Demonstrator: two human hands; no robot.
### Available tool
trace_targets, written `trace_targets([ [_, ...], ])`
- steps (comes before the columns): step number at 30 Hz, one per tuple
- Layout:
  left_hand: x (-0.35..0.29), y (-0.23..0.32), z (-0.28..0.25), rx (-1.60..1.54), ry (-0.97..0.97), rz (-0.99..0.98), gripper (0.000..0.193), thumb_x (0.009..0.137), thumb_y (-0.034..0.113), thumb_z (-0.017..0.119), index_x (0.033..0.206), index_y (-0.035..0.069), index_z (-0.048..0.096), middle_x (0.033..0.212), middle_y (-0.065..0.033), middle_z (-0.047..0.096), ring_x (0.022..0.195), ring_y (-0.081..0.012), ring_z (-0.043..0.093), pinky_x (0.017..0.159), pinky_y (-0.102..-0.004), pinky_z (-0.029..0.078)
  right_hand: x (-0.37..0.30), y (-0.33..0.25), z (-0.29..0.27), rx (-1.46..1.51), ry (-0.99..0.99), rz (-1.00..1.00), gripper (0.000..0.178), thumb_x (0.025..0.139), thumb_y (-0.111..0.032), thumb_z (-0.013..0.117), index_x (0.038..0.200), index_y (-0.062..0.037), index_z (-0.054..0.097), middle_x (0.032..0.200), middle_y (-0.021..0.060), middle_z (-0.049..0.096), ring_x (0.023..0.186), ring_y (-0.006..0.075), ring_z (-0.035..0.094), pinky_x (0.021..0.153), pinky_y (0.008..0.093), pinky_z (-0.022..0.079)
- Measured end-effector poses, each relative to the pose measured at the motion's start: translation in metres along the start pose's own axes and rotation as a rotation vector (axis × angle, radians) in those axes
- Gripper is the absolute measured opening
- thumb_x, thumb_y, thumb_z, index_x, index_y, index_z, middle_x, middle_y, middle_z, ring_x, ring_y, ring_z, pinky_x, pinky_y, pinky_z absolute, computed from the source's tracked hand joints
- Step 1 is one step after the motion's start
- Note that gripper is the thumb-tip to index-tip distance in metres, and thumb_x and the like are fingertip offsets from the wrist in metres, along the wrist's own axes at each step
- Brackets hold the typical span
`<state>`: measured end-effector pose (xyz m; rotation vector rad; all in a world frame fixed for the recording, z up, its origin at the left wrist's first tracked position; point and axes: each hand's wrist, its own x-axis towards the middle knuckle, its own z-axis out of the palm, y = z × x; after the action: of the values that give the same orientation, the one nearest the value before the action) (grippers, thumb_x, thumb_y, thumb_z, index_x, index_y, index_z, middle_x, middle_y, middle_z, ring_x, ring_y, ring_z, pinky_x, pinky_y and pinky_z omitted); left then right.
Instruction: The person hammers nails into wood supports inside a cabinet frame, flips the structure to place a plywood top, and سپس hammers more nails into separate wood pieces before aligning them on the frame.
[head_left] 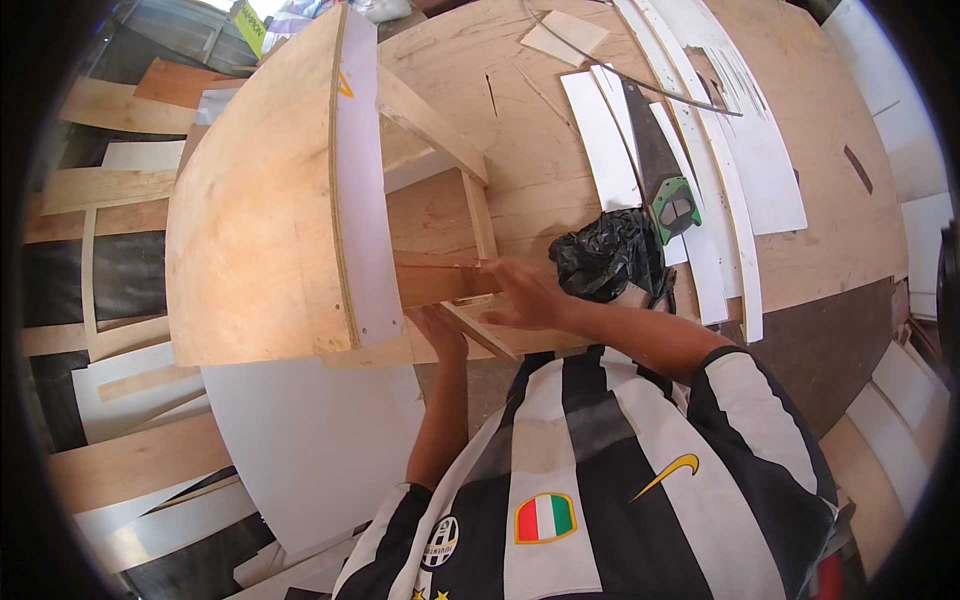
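A wooden box frame stands on the work table. Its large plywood panel faces left, and a white-faced edge board runs along it. Narrow wooden rails form the open right side. My right hand grips the near end of a short wooden board inside the frame, its fingers around the board's end. Just below that board, my left hand reaches up by the white edge board, with its fingertips partly hidden. A thin wooden strip slants between my hands.
Right of the frame lie a handsaw with a green handle, a crumpled black plastic bag and long white strips. A thin dark rod crosses the strips. A white panel leans lower left; wood offcuts cover the left side.
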<state>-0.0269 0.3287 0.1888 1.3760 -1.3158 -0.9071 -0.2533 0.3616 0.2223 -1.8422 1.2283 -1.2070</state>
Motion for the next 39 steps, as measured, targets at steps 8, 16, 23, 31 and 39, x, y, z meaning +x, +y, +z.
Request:
trace_targets([
  [8, -0.117, -0.007, 0.061, -0.352, -0.005, -0.464, 0.064, 0.11, 0.042, 0.04, 0.158, 0.013, 0.009, 0.154, -0.0177, 0.032, 0.139, -0.0321, 0.045, 0.109, -0.0457, 0.046, -0.075, 0.029, 0.007, -0.12, -0.429, 0.41, 0.047, 0.086, -0.029, 0.076, 0.125, -0.0086, 0.059, 0.097, 0.0203, 0.069, 0.096, 0.0409, 0.068, 0.081, 0.0482, 0.052],
  [16, -0.129, -0.031, 0.101, -0.138, -0.726, -0.639, 0.055, 0.103, 0.04, 0.061, 0.143, 0.007, 0.043, 0.119, -0.0108, 0.062, 0.106, -0.0197, 0.065, 0.087, -0.0335, 0.05, -0.147, 0.077, -0.111, -0.218, -0.244, 0.662, 0.035, 0.088, -0.03, 0.073, 0.119, -0.0144, 0.064, 0.104, 0.0163, 0.072, 0.1, 0.038, 0.069, 0.082, 0.048, 0.052],
  [23, -0.083, -0.051, 0.044, -0.206, -0.371, -0.747, 0.039, 0.101, 0.04, 0.063, 0.118, 0.005, 0.066, 0.101, -0.007, 0.069, 0.087, -0.0151, 0.068, 0.071, -0.029, 0.052, -0.162, 0.127, -0.131, -0.371, 0.121, 0.928, 0.038, 0.096, -0.031, 0.062, 0.129, -0.0161, 0.053, 0.112, 0.0253, 0.07, 0.106, 0.0488, 0.064, 0.089, 0.0552, 0.049],
  [31, 0.029, -0.055, -0.225, -0.386, 0.746, -0.445, 0.027, 0.101, 0.029, 0.056, 0.11, 0.005, 0.064, 0.084, -0.0056, 0.057, 0.068, -0.0162, 0.054, 0.06, -0.0323, 0.049, -0.034, 0.094, -0.112, -0.617, 0.14, 0.565, 0.057, 0.089, -0.043, 0.074, 0.126, -0.0015, 0.064, 0.117, 0.0243, 0.065, 0.111, 0.0404, 0.062, 0.097, 0.0479, 0.048],
  [39, 0.237, 0.066, -0.575, -0.436, 0.557, -0.195, 0.08, 0.1, 0.065, 0.043, 0.154, 0.005, 0.038, 0.148, -0.0159, 0.045, 0.136, -0.0332, 0.043, 0.114, -0.0457, 0.034, 0.219, -0.126, -0.108, 0.655, 0.213, 0.675, 0.088, 0.095, -0.073, 0.046, 0.152, -0.0067, 0.044, 0.145, 0.0195, 0.055, 0.135, 0.0284, 0.051, 0.114, 0.04, 0.037],
])
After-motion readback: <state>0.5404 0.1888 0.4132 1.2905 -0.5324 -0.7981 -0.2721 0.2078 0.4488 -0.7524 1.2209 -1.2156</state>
